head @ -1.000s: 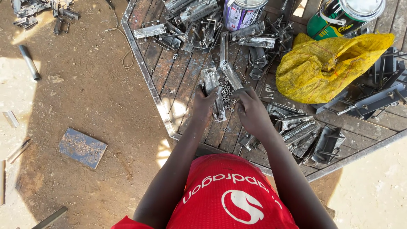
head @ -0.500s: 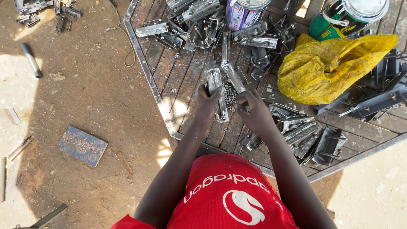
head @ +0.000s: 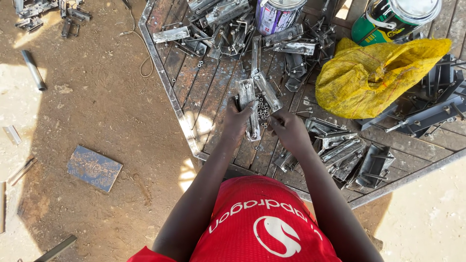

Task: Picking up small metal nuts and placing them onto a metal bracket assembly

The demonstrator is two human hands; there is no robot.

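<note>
The left hand [head: 237, 120] has its fingers wrapped around a long, dull-grey steel channel bracket [head: 250, 110], held upright over the slatted wooden worktop [head: 204, 92] with its metal edge frame. The right hand [head: 290, 130] has its fingers pinched shut on something tiny beside a heap of small shiny nuts [head: 263, 107]; what it is cannot be told. More folded steel brackets [head: 347, 155] lie just right of the hands. A crumpled yellow woven sack [head: 376, 77] and two round paint tins [head: 276, 14] sit farther back.
</note>
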